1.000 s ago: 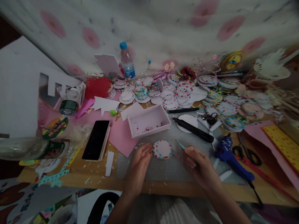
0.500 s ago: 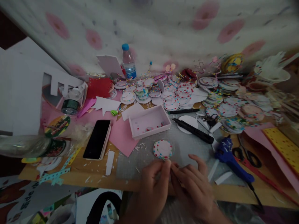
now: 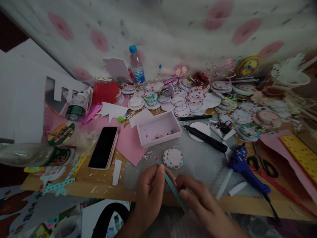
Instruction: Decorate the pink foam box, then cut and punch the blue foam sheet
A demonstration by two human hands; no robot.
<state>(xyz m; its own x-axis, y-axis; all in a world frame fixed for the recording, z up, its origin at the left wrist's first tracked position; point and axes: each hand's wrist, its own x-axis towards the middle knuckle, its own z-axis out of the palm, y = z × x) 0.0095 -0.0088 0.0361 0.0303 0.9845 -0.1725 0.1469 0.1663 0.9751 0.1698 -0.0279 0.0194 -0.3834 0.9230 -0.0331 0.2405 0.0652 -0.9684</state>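
Note:
My left hand (image 3: 150, 193) and my right hand (image 3: 198, 201) meet at the table's near edge. A thin teal strip (image 3: 173, 188) runs between them, pinched by the left thumb and fingers at its upper end and by the right fingers at its lower end. Just beyond the hands lies a white round disc with coloured dots (image 3: 173, 158) on the grey mat (image 3: 200, 162), touching neither hand.
A white shallow box (image 3: 158, 128) and a black phone (image 3: 103, 147) lie left of centre. A black craft knife (image 3: 206, 138), blue glue gun (image 3: 244, 167) and scissors (image 3: 262, 165) lie right. Several dotted discs (image 3: 188, 99) and a water bottle (image 3: 136, 65) stand behind.
My hands left the disc and drew back toward the table edge. The teal strip, first in the right hand alone, is now held between both hands.

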